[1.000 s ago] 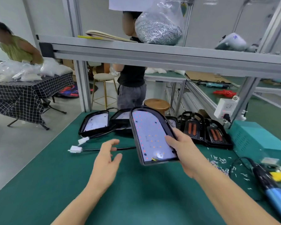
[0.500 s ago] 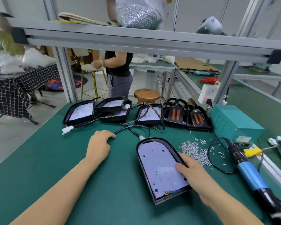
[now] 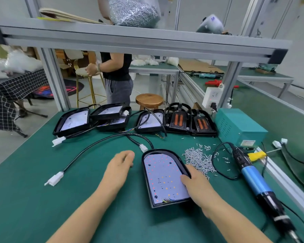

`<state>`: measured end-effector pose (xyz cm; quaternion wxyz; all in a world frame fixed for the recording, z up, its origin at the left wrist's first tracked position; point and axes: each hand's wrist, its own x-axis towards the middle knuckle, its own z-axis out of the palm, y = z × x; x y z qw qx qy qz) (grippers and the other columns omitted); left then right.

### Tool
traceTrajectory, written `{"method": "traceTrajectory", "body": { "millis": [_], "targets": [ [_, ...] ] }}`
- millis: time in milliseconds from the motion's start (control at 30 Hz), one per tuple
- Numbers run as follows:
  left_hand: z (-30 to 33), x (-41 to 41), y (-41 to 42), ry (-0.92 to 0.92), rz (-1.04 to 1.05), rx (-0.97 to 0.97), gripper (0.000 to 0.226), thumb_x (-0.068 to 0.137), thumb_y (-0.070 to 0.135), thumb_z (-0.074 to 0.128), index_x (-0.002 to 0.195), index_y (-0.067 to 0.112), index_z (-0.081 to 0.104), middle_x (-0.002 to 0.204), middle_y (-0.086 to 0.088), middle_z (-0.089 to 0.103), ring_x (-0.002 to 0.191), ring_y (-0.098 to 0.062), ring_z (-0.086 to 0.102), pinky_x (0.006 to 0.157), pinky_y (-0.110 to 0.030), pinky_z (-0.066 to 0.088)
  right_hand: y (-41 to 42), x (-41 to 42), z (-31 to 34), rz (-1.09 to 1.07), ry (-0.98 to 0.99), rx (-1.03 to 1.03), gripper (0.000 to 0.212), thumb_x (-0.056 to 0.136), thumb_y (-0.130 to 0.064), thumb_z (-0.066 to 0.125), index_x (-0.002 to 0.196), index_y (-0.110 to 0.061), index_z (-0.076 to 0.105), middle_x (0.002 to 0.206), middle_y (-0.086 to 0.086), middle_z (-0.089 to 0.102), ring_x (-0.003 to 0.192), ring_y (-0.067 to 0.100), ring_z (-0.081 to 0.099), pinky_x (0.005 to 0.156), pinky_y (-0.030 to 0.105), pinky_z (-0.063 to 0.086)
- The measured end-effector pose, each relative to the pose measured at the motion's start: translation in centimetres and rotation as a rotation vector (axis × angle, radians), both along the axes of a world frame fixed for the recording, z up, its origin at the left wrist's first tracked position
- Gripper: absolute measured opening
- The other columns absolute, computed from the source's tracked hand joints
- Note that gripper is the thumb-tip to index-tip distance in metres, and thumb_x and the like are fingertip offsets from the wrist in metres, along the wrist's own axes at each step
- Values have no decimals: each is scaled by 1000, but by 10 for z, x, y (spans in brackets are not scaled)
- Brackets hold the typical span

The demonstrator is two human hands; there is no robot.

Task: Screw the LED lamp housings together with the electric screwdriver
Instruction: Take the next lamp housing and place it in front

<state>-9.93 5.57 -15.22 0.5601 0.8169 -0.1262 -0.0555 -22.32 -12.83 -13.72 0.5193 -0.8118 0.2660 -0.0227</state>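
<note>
A black LED lamp housing [image 3: 162, 176] with a white LED board lies flat on the green mat, rounded end away from me. My right hand [image 3: 197, 183] grips its right rim, thumb on the board. My left hand [image 3: 120, 165] rests on the mat just left of the housing, fingers loosely curled, with nothing seen in it. The blue electric screwdriver [image 3: 253, 178] lies on the mat to the right, untouched. A pile of small screws [image 3: 198, 159] sits between the housing and the screwdriver.
Several more housings [image 3: 72, 122] and two back covers with orange strips [image 3: 178, 120] line the mat's far edge. A teal power box [image 3: 239, 127] stands at the back right. A black cable with a white connector [image 3: 54, 178] curves across the left. A person stands beyond the bench.
The housing, held tilted up a second ago, now lies flat on the mat, still in my right hand. My left hand left the cable and moved right, close to the housing.
</note>
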Motion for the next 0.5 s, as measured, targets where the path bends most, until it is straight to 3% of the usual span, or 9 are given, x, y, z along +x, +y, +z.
{"method": "traceTrajectory", "body": {
  "millis": [67,167,233,333,400,500],
  "targets": [
    [5,-16,-11,319,-98,-215,20,94,34,53,110,24,58,106,3,66,97,-15,64,81,-27,47,3,-2,2,2,5,-6,31,99,-6,38,118,-24,55,116,-4,63,108,20,58,88,28,45],
    [12,-23,-26,492,-136,-314,35,88,21,64,117,20,45,113,6,63,96,-12,64,70,-26,48,3,-2,7,31,49,-5,23,100,-10,38,109,-25,53,111,-3,62,103,19,59,85,28,45],
    [13,-22,-32,483,-62,-302,34,85,5,63,114,13,46,109,3,64,86,-12,65,61,-24,48,-1,1,17,82,124,-73,17,103,-26,37,98,-24,54,99,-5,60,88,13,58,72,26,42],
    [8,-25,-33,384,-24,-274,38,79,-11,57,112,8,60,100,-2,71,84,-17,67,66,-26,51,-16,20,33,90,153,-251,47,102,-47,29,118,-15,60,117,3,62,107,22,57,81,27,35],
    [3,-31,-33,282,4,-251,41,78,-12,55,107,16,65,96,4,73,85,-14,68,71,-27,50,-33,44,42,-5,58,-319,46,102,-44,33,120,-10,58,118,8,62,104,26,55,80,30,35],
    [-3,-36,-34,197,37,-251,43,79,-8,55,102,26,66,87,14,73,78,-6,68,69,-23,49,-64,90,44,-148,-11,-393,31,102,-31,41,88,-5,52,85,10,56,86,30,51,70,35,35]
  ]
}}
